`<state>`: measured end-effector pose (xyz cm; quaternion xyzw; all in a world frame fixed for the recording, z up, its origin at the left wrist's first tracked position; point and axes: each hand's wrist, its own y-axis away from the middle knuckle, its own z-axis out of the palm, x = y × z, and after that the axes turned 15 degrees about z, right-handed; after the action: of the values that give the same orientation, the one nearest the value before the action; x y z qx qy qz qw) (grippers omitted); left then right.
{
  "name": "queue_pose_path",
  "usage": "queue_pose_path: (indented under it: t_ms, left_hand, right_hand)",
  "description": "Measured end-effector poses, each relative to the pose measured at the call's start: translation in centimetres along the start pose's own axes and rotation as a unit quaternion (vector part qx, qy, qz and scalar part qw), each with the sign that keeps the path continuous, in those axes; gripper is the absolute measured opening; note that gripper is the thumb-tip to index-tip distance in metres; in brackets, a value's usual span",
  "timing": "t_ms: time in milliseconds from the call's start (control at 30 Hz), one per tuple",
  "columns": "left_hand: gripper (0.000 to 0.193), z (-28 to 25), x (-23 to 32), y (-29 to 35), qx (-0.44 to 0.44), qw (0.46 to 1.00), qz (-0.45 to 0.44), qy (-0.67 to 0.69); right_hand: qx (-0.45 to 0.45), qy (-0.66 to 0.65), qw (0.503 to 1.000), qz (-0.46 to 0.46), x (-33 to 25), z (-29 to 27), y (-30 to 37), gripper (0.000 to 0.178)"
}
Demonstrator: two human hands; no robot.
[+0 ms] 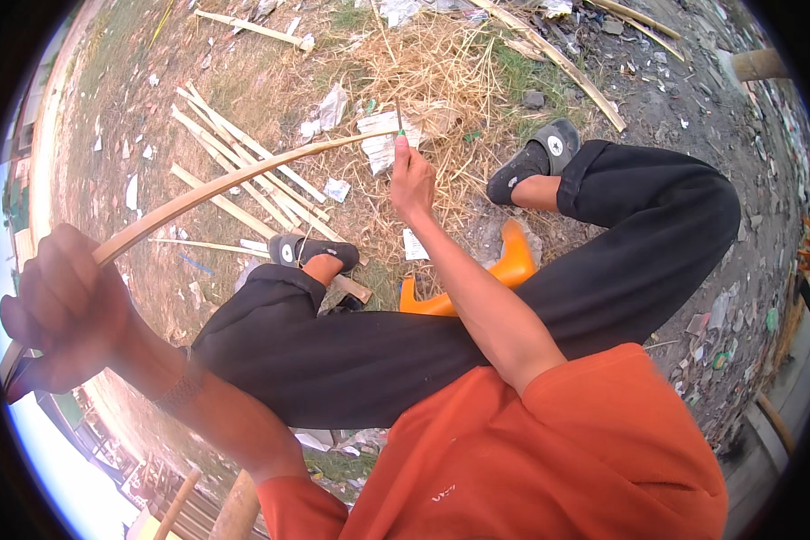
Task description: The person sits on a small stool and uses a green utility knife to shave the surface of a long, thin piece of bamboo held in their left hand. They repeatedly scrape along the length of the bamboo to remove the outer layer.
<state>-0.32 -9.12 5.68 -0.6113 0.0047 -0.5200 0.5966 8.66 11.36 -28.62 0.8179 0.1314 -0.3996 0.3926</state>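
A long, pale bamboo strip [243, 173] bows across the left half of the head view. My left hand [67, 306], raised at the far left, is closed around its near part, and a short end sticks out behind the fist. The strip's thin far end reaches my right hand [412, 180]. That hand is closed on a thin knife-like tool [400, 110], whose slim tip points away from me and shows green just above the fingers. The fingers hide its handle, and I cannot tell whether they also pinch the strip.
Several split strips [252, 166] lie on the ground ahead, left of a heap of shavings [423, 76]. An orange plastic piece [513, 256], perhaps a seat part, shows beneath my right forearm. Another long strip [567, 67] lies farther off. My sandalled feet [535, 162] rest among litter.
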Motion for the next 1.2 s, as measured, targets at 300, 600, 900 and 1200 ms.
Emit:
queue_pose_path:
  t_ms: [300, 600, 900, 1200]
  left_hand:
    - [0.055, 1.8, -0.4, 0.1, -0.024, 0.999, -0.016, 0.027]
    - [0.055, 2.8, -0.6, 0.2, -0.085, 0.993, -0.024, 0.077]
    - [0.059, 3.8, -0.9, 0.6, 0.001, 1.0, 0.002, 0.007]
    - [0.057, 3.3, -0.9, 0.6, 0.022, 1.0, 0.009, 0.0]
  right_hand:
    - [-0.112, -0.046, 0.992, -0.043, -2.3, -2.8, 4.7, 0.073]
    - [-0.115, 0.037, 0.992, -0.031, -3.6, -2.3, 6.7, 0.077]
    - [-0.095, 0.009, 0.995, -0.03, -3.4, -1.1, 6.3, 0.076]
    - [-0.089, 0.016, 0.996, -0.006, -2.5, -0.4, 3.9, 0.079]
